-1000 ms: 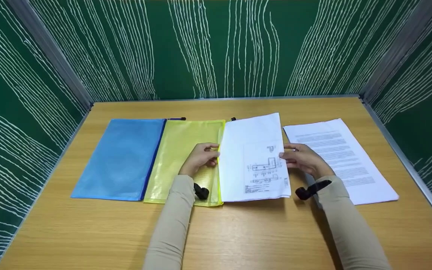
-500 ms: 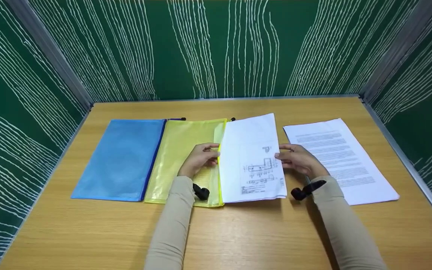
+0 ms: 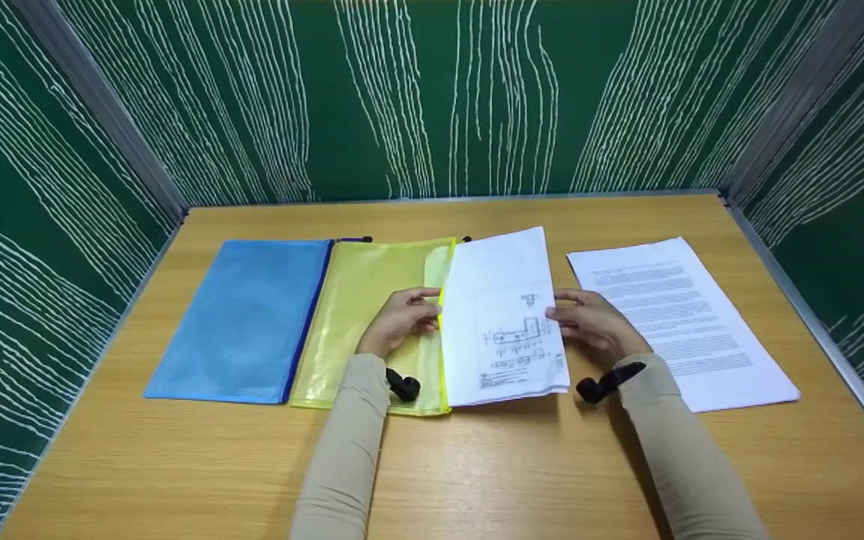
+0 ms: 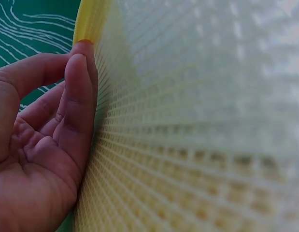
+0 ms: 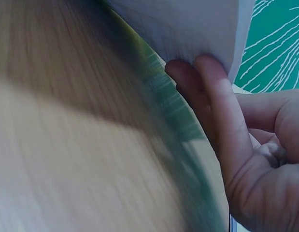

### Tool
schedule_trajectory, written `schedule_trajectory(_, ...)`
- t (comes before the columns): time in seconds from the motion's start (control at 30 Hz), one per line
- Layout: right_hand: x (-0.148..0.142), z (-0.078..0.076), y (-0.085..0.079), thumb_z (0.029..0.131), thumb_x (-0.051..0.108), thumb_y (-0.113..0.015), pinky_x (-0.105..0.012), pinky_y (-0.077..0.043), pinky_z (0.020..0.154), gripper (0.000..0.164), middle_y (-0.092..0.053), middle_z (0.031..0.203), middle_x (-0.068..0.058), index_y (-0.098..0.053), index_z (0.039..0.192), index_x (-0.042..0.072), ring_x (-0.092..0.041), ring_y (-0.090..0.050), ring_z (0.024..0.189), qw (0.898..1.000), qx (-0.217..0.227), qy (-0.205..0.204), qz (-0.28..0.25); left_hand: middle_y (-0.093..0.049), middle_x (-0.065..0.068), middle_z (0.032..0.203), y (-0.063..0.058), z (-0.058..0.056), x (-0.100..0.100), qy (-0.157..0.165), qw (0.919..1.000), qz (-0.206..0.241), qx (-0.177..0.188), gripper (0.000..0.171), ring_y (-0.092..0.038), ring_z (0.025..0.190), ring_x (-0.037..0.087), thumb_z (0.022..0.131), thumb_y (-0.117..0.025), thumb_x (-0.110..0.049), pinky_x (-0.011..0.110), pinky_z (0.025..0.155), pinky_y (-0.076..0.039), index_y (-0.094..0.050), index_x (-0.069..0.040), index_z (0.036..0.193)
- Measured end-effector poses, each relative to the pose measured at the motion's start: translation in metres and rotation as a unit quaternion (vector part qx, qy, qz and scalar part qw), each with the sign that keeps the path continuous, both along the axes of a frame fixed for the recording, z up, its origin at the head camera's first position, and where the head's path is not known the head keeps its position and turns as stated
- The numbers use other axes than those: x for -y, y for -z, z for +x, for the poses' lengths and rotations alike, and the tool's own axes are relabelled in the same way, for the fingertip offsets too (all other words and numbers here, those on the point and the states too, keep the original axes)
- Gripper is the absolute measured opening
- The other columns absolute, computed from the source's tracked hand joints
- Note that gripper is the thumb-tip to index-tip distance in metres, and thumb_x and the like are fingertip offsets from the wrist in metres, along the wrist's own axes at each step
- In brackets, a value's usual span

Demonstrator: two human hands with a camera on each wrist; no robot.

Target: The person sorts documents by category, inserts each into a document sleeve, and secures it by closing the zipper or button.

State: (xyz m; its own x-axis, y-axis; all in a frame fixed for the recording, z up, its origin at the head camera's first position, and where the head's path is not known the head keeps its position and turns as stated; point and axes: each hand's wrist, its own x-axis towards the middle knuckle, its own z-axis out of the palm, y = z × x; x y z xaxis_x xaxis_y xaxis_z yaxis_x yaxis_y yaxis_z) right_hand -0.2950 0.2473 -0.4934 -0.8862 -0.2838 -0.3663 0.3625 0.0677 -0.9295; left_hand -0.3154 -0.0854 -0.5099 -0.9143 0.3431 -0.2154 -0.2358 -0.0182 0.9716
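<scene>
"Green walls with white squiggles (image 3: 342, 90), wood table (image 3: 417, 472). Left hand?"

"Left hand (image 3: 402, 319): thumb and fingers closed in a pinch on the yellow folder (image 3: 372, 277), at its open right edge."

"Right hand (image 3: 593, 322)?"

"Same, pinching the right edge of the diagram sheets (image 3: 496, 300)."

"Where are those sheets?"

"Mid-table, mostly outside the folder mouth; a pale strip shows through the yellow, so partly inside. Right side lifted off the wood."

"Others?"

"Blue folder (image 3: 244, 322) just left of yellow. Printed stack (image 3: 672, 307) at far right, partly behind right hand and sleeve (image 3: 679, 450)."
</scene>
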Motion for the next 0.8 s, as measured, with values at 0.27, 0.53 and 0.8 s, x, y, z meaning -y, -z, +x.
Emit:
schedule_trajectory(0.27,0.008,-0.002,0.005,0.094,0.005,-0.059,-0.023,-0.057,0.075,0.062,-0.070,0.093,0.001,-0.029,0.147,-0.005,-0.011,-0.069,0.083,1.000,0.000,-0.001,-0.005,-0.061,0.004,0.075,0.000,0.001,-0.003,-0.005,0.9999,0.008,0.006,0.045,-0.061,0.059,0.010,0.090,-0.061,-0.002,0.022,0.058,-0.054,-0.054,-0.001,0.134)
schedule_trajectory(0.53,0.013,-0.003,0.006,0.094,0.005,-0.059,-0.024,-0.057,0.076,0.060,-0.070,0.094,-0.001,-0.031,0.146,-0.005,-0.013,-0.070,0.084,1.000,0.005,0.000,-0.010,-0.061,0.005,0.079,0.001,0.001,-0.002,-0.004,0.9999,0.011,0.006,0.045,-0.061,0.062,0.011,0.090,-0.060,-0.002,0.022,0.059,-0.054,-0.054,-0.002,0.135)
schedule_trajectory(0.8,0.017,-0.004,0.010,0.094,0.005,-0.058,-0.023,-0.057,0.076,0.061,-0.069,0.097,0.000,-0.029,0.147,-0.005,-0.011,-0.068,0.085,1.000,-0.007,-0.002,-0.011,-0.059,0.006,0.082,0.001,-0.001,-0.005,-0.008,0.9996,0.013,0.022,0.046,-0.061,0.063,0.012,0.090,-0.061,-0.003,0.023,0.061,-0.055,-0.053,-0.004,0.135)
